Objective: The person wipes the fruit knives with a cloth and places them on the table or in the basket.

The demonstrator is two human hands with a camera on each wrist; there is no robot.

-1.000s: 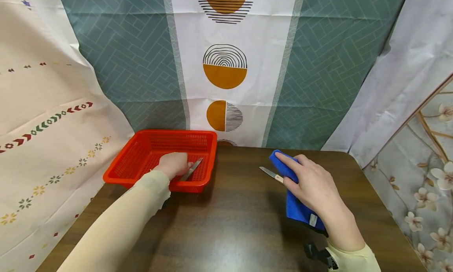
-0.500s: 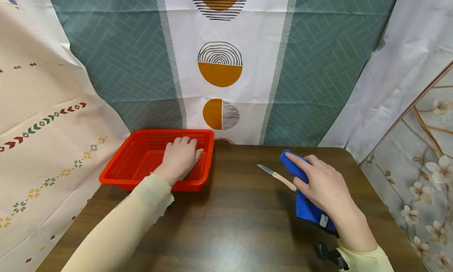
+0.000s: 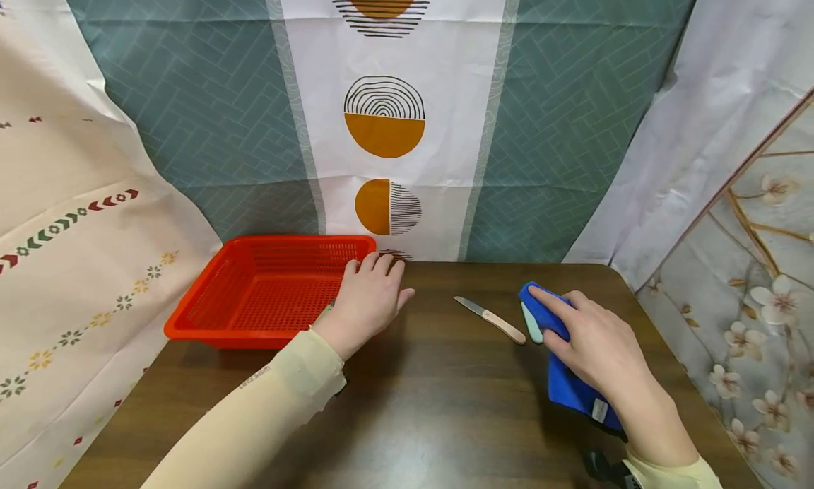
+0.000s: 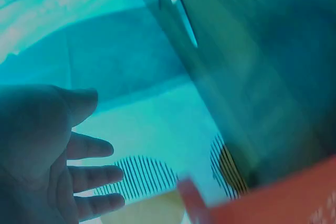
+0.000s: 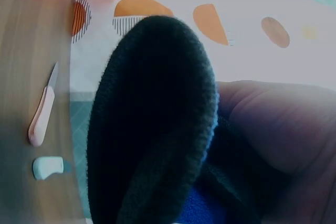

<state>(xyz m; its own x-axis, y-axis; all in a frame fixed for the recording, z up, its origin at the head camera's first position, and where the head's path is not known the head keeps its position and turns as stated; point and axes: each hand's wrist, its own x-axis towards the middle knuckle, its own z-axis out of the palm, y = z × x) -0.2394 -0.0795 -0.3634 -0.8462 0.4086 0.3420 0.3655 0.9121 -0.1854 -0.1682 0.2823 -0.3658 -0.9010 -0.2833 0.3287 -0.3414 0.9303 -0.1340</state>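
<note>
My left hand (image 3: 365, 302) hovers over the right edge of the red plastic basket (image 3: 244, 338), fingers extended and holding nothing. In the left wrist view, that hand (image 4: 44, 145) has its thumb spread from its fingers. A piece of a green-grey knife (image 3: 326, 311) shows inside the basket, mostly hidden by the hand. My right hand (image 3: 600, 340) grips a folded blue cloth (image 3: 566, 384) with a dark inner side and a white tag. Left of the cloth lie a paring knife (image 3: 504, 326) with a pale handle and a mint-green handle (image 3: 531, 325), partly hidden.
The brown wooden table (image 3: 432, 404) ends at a teal and white patterned curtain (image 3: 292, 157). A cream cloth (image 3: 83, 263) hangs at the left, and a flowered panel (image 3: 750, 333) stands along the right side.
My left hand has let go of the knife in the basket, opened, and moved right over the rim. My right hand with the cloth has shifted right, uncovering the pale-handled knife and the mint-green handle.
</note>
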